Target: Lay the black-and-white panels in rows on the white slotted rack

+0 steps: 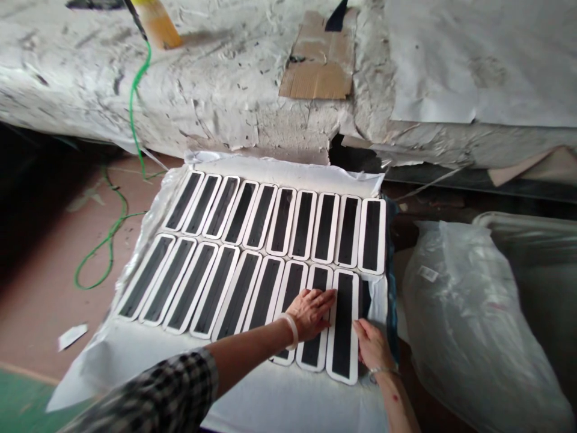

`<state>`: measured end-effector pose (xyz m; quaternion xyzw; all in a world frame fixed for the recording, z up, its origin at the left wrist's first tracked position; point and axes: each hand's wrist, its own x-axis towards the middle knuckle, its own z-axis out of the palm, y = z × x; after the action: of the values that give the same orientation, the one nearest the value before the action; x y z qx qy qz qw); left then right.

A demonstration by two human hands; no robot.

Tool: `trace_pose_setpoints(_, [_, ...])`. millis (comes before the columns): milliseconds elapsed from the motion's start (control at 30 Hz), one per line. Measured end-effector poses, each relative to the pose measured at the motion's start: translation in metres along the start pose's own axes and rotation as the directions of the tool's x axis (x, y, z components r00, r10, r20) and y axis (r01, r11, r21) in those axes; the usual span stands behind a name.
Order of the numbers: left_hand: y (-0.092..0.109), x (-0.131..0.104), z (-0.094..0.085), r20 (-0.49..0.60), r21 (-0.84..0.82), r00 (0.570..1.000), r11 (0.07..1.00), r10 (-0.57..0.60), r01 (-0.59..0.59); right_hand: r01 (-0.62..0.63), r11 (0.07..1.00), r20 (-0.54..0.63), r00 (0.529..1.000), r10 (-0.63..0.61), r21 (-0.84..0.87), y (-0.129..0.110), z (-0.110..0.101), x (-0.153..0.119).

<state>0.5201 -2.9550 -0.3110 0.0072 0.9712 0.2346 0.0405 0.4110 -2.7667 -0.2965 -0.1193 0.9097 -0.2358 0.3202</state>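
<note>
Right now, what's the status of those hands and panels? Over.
Left hand, right hand at opposite edges of nearer row's rightmost panel. Panels in two rows. Plastic bag off to the right.

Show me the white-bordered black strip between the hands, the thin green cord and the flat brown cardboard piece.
White-bordered black strip (344, 326): head view, dark centre.
Thin green cord (131, 108): head view, hanging upper stretch.
Flat brown cardboard piece (322, 57): head view, near its middle.
</note>
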Motion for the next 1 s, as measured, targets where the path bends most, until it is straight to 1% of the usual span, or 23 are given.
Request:
trace_pose_setpoints(67, [0.0, 0.0, -0.001, 0.012, 0.0, 1.0, 1.0, -0.001, 0.001, -0.009, 1.0, 0.045, 0.999, 0.009, -0.003, 0.002, 0.001, 0.0])
trace_pose_setpoints(133, [-0.001, -0.001, -0.002, 0.021, 0.002, 1.0, 1.0, -0.001, 0.001, -0.014, 1.0, 0.062, 0.998, 0.015, -0.009, 0.004, 0.001, -0.001])
trace_pose_setpoints(367, [-0.001, -0.001, -0.002, 0.053, 0.012, 0.999, 1.0, 0.001, -0.001, -0.007, 0.997, 0.046, 0.999, 0.011, -0.078, 0.001, 0.003, -0.006])
trace_pose_setpoints(467, [0.001, -0.001, 0.0, 0.044, 0.02, 0.999, 1.0, -0.008, 0.007, -0.012, 0.988, 0.038, 0.999, 0.019, -0.157, -0.004, 0.002, -0.006])
trace_pose_setpoints(600, [0.004, 0.0, 0.006, 0.035, 0.022, 0.999, 1.0, -0.015, 0.014, -0.05, 0.945, 0.016, 0.998, 0.058, -0.322, -0.015, 0.002, -0.007])
trace_pose_setpoints(700, [0.005, 0.0, 0.013, 0.045, 0.05, 0.999, 0.999, -0.023, 0.021, -0.11, 0.894, -0.033, 0.994, 0.106, -0.433, -0.024, 0.003, -0.008])
trace_pose_setpoints(800, [0.005, 0.0, 0.02, 0.032, 0.107, 0.999, 0.994, 0.004, -0.008, -0.158, 0.86, -0.098, 0.987, 0.126, -0.486, -0.031, 0.003, -0.011])
trace_pose_setpoints(867, [0.005, -0.001, 0.025, 0.028, 0.137, 0.999, 0.99, 0.036, -0.04, -0.169, 0.869, -0.145, 0.983, 0.113, -0.466, -0.033, 0.004, -0.02])
trace_pose_setpoints(900, [0.005, -0.002, 0.026, 0.029, 0.146, 0.999, 0.988, 0.046, -0.05, -0.174, 0.882, -0.176, 0.979, 0.106, -0.438, -0.033, 0.005, -0.029])
trace_pose_setpoints(967, [0.005, -0.005, 0.029, 0.034, 0.159, 0.998, 0.986, 0.048, -0.053, -0.192, 0.915, -0.253, 0.962, 0.104, -0.355, -0.028, 0.009, -0.058])
trace_pose_setpoints(1000, [0.005, -0.006, 0.03, 0.037, 0.165, 0.998, 0.985, 0.047, -0.052, -0.204, 0.93, -0.293, 0.949, 0.111, -0.306, -0.022, 0.013, -0.078])
